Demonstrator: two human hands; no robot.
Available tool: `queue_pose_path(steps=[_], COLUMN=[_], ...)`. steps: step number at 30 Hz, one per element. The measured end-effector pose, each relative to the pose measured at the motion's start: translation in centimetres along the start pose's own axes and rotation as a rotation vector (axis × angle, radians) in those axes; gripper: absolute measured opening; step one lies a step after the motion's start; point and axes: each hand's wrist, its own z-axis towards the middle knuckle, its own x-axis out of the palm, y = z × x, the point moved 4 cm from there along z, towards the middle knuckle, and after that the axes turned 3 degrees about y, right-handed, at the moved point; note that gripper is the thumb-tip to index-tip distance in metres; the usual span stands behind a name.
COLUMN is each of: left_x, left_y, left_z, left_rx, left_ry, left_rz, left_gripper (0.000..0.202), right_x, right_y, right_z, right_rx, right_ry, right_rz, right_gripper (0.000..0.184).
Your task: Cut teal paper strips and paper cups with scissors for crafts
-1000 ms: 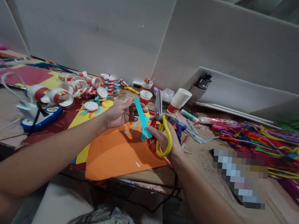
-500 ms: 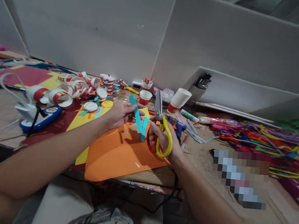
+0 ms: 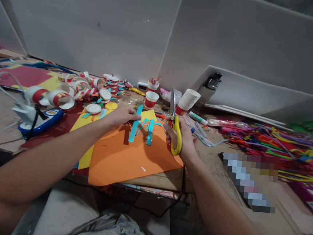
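Head view: my left hand (image 3: 121, 115) pinches the top end of a teal strip (image 3: 133, 130), which slants down just over the orange sheet (image 3: 125, 162) on the worktop (image 3: 210, 155). A second teal strip (image 3: 150, 131) lies just beside it. My right hand (image 3: 181, 141) is closed through the scissors (image 3: 174, 133) handles, blades together and pointing up, near the cup stack (image 3: 188, 100).

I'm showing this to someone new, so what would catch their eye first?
The yellow-and-red scissors, blades up, in the right hand at centre. Beside them the left hand touches a teal paper strip over the orange sheet; a bright tangle of pipe cleaners fills the far right.
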Motion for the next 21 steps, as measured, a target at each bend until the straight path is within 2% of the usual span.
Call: queue_pose_path(steps=[3, 6, 10, 12, 15, 17, 18, 20, 21], left_x=[0.1, 0.0, -0.3, -0.4, -0.8, -0.7, -0.3, 1.2, 2.3], left_y=[0.0, -0.2, -0.5, -0.4, -0.7, -1.3, -1.7, -2.4, -2.7], left_z=[-0.1, -0.4, -0.4, -0.2, -0.4, -0.8, -1.1, -1.6, -1.7], left_rx=[-0.002, -0.021, -0.007, 0.007, 0.117, 0.258, 0.34, 0.499, 0.559], left_ry=[0.018, -0.016, -0.048, -0.071, -0.212, -0.313, -0.317, -0.174, -0.029], left_rz=[-0.04, -0.011, 0.241, 0.411, 0.613, 0.664, 0.668, 0.662, 0.651], left_gripper=[0.03, 0.027, 0.022, 0.025, 0.025, 0.013, 0.016, 0.026, 0.028], right_x=[0.0, 0.1, 0.3, 0.4, 0.5, 0.4, 0.4, 0.2, 0.2], right_y=[0.1, 0.3, 0.2, 0.0, -0.2, -0.3, -0.4, -0.4, -0.3], right_z=[0.0, 0.0, 0.1, 0.2, 0.2, 0.2, 0.2, 0.2, 0.2], right_rx=[-0.001, -0.014, -0.014, -0.011, -0.003, 0.006, 0.013, 0.034, 0.042], right_ry=[0.018, 0.031, 0.039, 0.059, 0.088, 0.082, 0.074, 0.053, 0.048], right_rz=[-0.106, -0.173, -0.18, -0.188, -0.184, -0.174, -0.168, -0.145, -0.125], right_gripper=[0.036, 0.037, 0.042, 0.045, 0.044, 0.043, 0.043, 0.043, 0.043])
